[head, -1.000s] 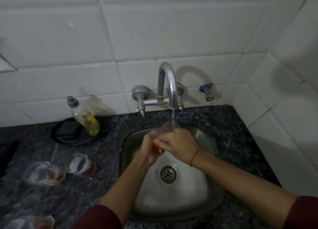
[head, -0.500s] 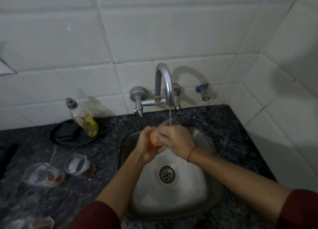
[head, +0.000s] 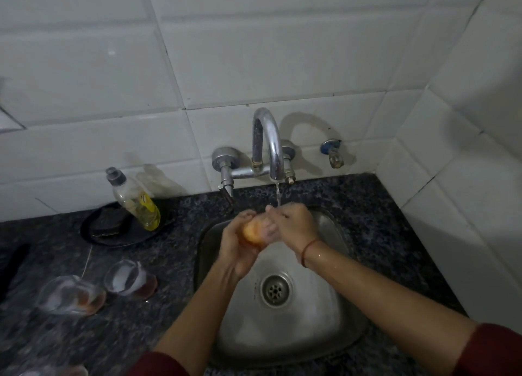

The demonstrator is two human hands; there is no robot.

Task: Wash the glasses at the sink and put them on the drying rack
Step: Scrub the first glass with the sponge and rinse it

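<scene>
My left hand [head: 236,245] curls round the base of the clear, orange-tinted glass [head: 255,230] over the steel sink [head: 333,305]; my right hand [head: 296,223] grips its rim, catching the stream from the chrome tap [head: 268,141] to rinse it

This is a corner of a home kitchen: a small stainless steel sink [head: 310,333] is sunk into a dark speckled stone countertop [head: 381,212], with white tiled walls [head: 254,51] meeting at the far right. A chrome wall-mounted tap [head: 268,138] runs water into the basin. At the far left a bottle of yellow dish soap [head: 135,200] stands on a dark dish [head: 93,234], and used glasses [head: 128,277] lie on the counter nearer left.
</scene>
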